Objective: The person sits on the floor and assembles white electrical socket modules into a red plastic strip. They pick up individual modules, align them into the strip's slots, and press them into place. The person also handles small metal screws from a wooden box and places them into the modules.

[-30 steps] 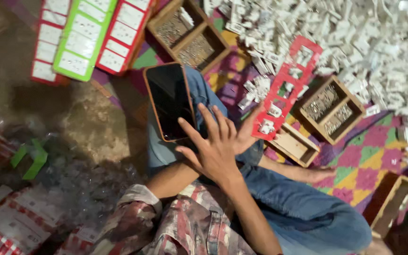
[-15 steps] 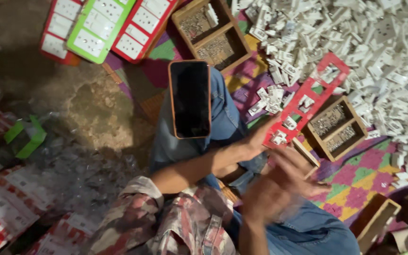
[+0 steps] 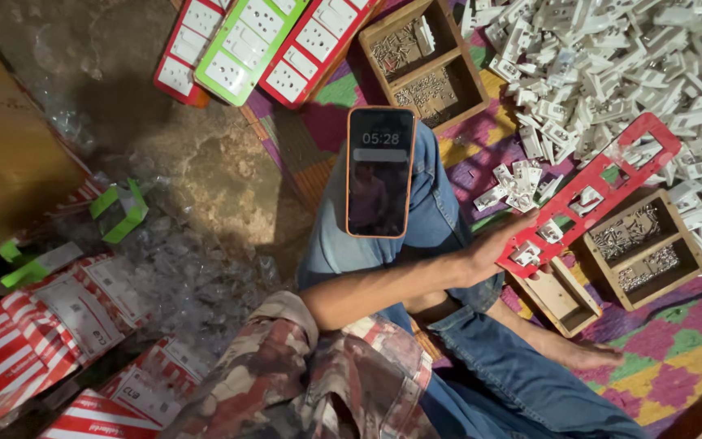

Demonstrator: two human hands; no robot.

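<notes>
Left hand closed around red frame end.

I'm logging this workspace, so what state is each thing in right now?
left hand: fingers gripping the frame's lower end
red frame: tilted, a few white inserts fitted, most slots empty
phone: resting on the knee, screen lit
two-compartment wooden box: open, screws inside
small wooden tray: empty
finished panels: fully fitted, lying flat
right hand: not in view
</notes>
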